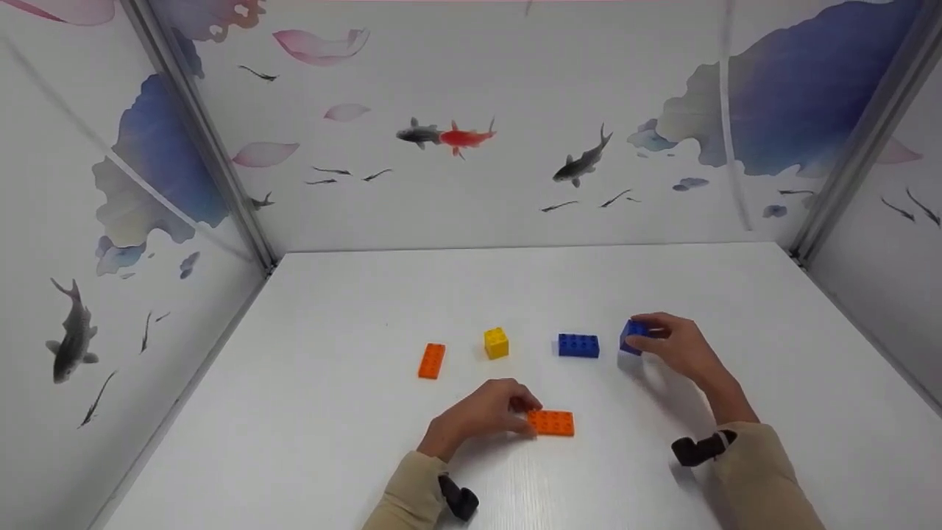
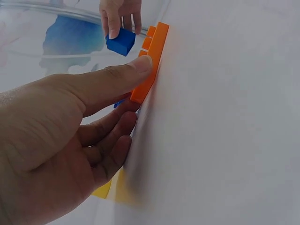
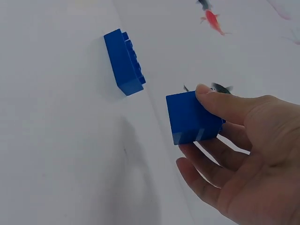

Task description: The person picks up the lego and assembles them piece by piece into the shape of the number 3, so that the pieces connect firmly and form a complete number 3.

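Note:
My left hand (image 1: 486,412) pinches a flat orange brick (image 1: 553,422) by its left end, thumb on the near side and fingers on the far side. In the left wrist view the same orange brick (image 2: 152,65) shows its studs facing left. My right hand (image 1: 681,350) holds a small blue brick (image 1: 632,337) between thumb and fingers at the right. Seen from the right wrist, this blue brick (image 3: 192,117) is raised over the table with its shadow apart from it. A longer blue brick (image 1: 578,345) lies just left of the right hand.
A yellow brick (image 1: 497,343) stands left of the long blue brick, and a second flat orange brick (image 1: 432,361) lies farther left. White panels (image 1: 471,199) printed with fish and petals enclose the white table (image 1: 331,294) at the back and sides.

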Demonstrator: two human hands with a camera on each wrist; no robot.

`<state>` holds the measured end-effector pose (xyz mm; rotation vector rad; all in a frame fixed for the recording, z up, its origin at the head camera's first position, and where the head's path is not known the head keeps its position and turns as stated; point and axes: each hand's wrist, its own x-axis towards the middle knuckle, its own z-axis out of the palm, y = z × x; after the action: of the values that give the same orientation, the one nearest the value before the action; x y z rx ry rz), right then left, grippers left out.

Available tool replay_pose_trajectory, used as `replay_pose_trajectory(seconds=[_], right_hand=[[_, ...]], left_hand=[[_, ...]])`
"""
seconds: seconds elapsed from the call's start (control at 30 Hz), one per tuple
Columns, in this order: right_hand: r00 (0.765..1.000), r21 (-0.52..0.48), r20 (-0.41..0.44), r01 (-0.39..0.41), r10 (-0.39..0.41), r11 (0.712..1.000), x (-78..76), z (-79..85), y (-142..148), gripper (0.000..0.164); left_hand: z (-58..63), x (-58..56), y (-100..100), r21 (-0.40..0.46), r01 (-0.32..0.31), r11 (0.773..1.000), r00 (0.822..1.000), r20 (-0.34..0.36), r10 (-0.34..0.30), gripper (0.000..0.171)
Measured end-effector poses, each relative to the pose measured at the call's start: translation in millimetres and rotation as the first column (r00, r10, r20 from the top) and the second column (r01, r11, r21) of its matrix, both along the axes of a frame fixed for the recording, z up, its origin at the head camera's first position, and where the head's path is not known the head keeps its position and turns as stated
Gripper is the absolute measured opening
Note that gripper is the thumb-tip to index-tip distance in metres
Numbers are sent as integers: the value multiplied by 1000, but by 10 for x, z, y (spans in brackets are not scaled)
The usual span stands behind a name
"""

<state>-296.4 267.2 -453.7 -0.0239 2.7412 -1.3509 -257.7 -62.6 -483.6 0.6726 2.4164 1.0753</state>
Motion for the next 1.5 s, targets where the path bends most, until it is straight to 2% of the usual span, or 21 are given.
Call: replay_pose_trajectory(seconds=[0.1, 0.23, 0.47, 0.7, 0.87, 1.03, 1.13, 1.5], right_hand=[[1000, 17, -10, -15, 15, 1000, 27, 68, -82, 63], [996, 31, -67, -61, 63, 998, 91, 156, -174, 58], [971, 42, -159, -172, 177, 984, 223, 335, -321, 53], [957, 28, -198, -210, 212, 977, 363, 488, -495, 49], [944, 52, -212, -246, 252, 968, 481, 471, -641, 48], [937, 67, -167, -299, 307, 952, 573, 402, -723, 48], [934, 76, -143, -320, 328, 944, 592, 338, -746, 47], [940, 66, -96, -321, 326, 945, 588, 134, -816, 42]], left_hand=[[-7, -2, 3, -5, -1, 1000, 1000, -6, 1, 30], [-15, -1, 3, -12, 0, 1000, 1000, -21, 0, 31], [11, -11, 4, -12, -8, 1000, 1000, -9, 8, 31], [51, -35, 26, -50, -28, 998, 1000, -2, 28, 31], [43, -8, 27, -55, -39, 998, 999, 22, 41, 29], [32, 6, 16, -41, -42, 998, 999, 21, 42, 28], [23, 5, 4, -31, -40, 999, 999, 17, 41, 28], [28, 14, 17, -27, -51, 998, 998, 23, 52, 28]])
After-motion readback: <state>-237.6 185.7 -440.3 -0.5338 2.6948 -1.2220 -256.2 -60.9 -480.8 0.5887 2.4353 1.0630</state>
